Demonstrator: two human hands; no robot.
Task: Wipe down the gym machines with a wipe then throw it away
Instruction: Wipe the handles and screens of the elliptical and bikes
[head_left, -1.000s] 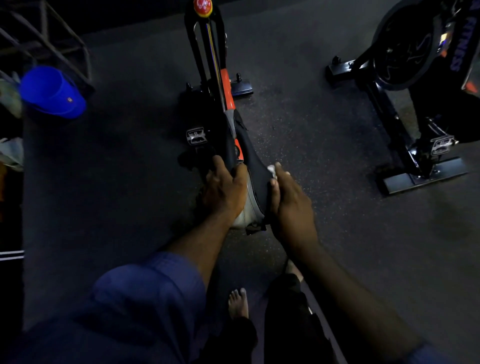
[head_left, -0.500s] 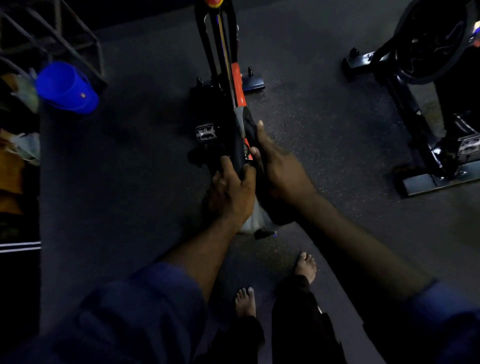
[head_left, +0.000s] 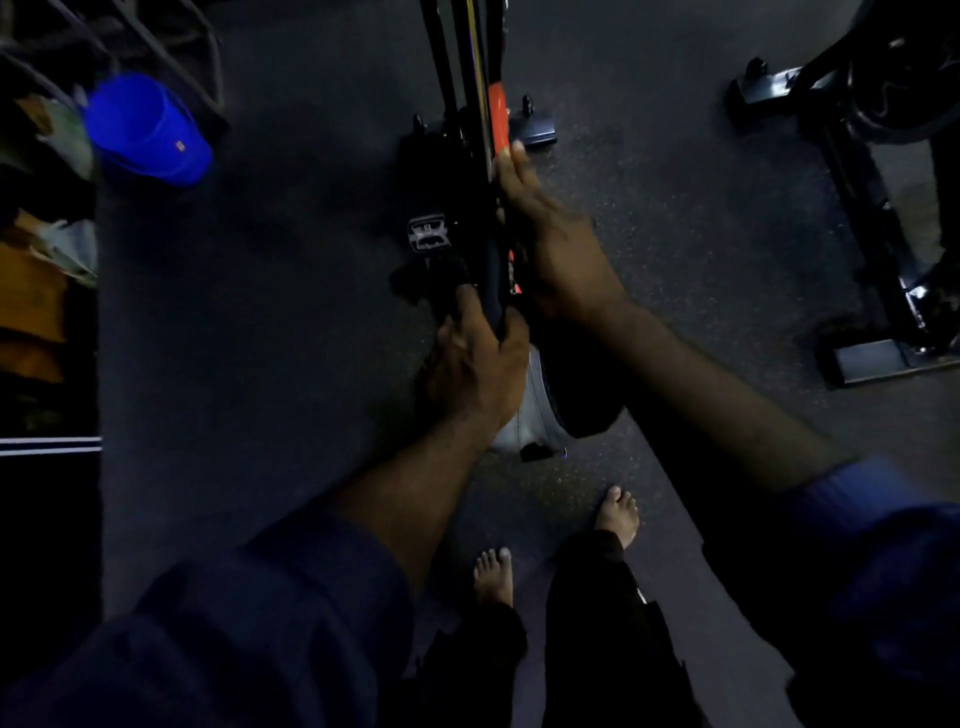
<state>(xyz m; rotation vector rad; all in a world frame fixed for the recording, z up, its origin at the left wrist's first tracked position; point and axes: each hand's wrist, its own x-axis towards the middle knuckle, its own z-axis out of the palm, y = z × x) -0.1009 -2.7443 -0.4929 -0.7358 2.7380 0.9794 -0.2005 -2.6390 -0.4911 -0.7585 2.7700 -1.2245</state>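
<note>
A spin bike stands in front of me, with an orange and black frame (head_left: 496, 117) and a black saddle (head_left: 582, 400) that is grey underneath. My left hand (head_left: 475, 369) grips the narrow front end of the saddle, fingers and thumb curled round it. Stretched forward past the saddle, my right hand (head_left: 556, 244) lies with straight fingers along the orange frame bar, fingertips near the top of the orange part. The wipe is hidden, so I cannot tell whether it is under that hand. A pedal (head_left: 427, 235) sticks out left of the frame.
A second black bike (head_left: 857, 171) stands on the dark rubber floor at the right. A blue bucket-like object (head_left: 145, 130) and clutter sit beside a metal rack (head_left: 171, 47) at the left. My bare feet (head_left: 493, 571) are just behind the saddle.
My right hand slid forward from the side of the saddle up along the orange frame bar; the white wipe seen earlier is now out of sight. My left hand kept its hold on the saddle.
</note>
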